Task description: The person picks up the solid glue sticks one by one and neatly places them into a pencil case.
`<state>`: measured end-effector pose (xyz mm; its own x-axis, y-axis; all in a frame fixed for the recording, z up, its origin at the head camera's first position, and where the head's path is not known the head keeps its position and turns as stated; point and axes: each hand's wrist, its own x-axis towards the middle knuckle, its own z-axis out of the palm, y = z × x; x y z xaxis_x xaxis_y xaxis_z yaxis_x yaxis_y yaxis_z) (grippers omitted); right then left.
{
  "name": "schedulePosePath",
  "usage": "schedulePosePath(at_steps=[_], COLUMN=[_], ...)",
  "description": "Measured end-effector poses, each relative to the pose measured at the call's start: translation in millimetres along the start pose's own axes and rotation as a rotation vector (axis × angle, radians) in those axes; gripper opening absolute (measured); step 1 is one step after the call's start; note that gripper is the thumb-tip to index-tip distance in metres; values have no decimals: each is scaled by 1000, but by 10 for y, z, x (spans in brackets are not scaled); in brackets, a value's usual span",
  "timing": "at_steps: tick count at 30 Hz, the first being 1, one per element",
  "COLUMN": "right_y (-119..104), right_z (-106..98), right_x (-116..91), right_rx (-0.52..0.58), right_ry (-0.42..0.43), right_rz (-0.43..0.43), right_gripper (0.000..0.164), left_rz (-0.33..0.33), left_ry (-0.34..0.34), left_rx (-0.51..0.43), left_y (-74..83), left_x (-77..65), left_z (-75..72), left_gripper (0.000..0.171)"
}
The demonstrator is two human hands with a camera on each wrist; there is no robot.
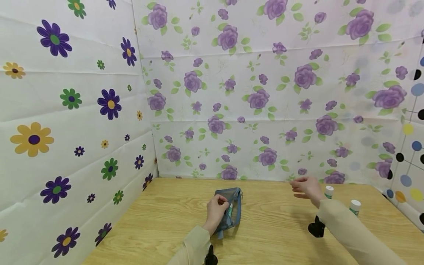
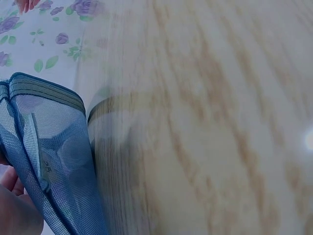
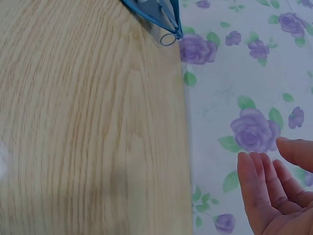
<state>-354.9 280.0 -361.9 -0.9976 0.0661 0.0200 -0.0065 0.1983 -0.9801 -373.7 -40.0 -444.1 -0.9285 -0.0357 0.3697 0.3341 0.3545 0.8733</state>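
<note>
A blue mesh zip pouch (image 1: 236,206) stands on the table with its mouth parted. My left hand (image 1: 216,213) grips its near left side, fingers curled at the edge. Through the mesh shows a small white-and-green item (image 1: 230,210) inside. In the left wrist view the pouch (image 2: 63,142) fills the lower left, partly covering my left hand (image 2: 17,205). My right hand (image 1: 307,187) is raised over the right side of the table, holding nothing. Its fingers are loosely bent and the thumb stands apart, as the right wrist view shows the hand (image 3: 279,196).
Two white-capped bottles with green labels, a farther one (image 1: 328,191) and a nearer one (image 1: 355,207), stand at the right, partly behind my right forearm. Flower-printed sheets (image 1: 245,110) wall the wooden table (image 1: 271,235) at the back and left. A dotted sheet hangs at the right.
</note>
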Motion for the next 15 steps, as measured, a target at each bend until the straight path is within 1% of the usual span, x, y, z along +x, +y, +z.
schedulePosePath(at_steps=[5, 10, 15], right_y=[-69, -118, -136], right_z=[-154, -318, -455], right_x=[-17, -28, -36], right_rx=[-3, -13, -22], right_ry=[-2, 23, 36], right_rz=[-14, -42, -38], right_gripper=[32, 39, 43], left_rz=[0, 8, 18], left_ry=[-3, 2, 10], left_rx=[1, 1, -6], left_y=[-2, -5, -7], left_x=[-1, 2, 6], left_z=[-2, 2, 2], left_gripper=[4, 6, 6])
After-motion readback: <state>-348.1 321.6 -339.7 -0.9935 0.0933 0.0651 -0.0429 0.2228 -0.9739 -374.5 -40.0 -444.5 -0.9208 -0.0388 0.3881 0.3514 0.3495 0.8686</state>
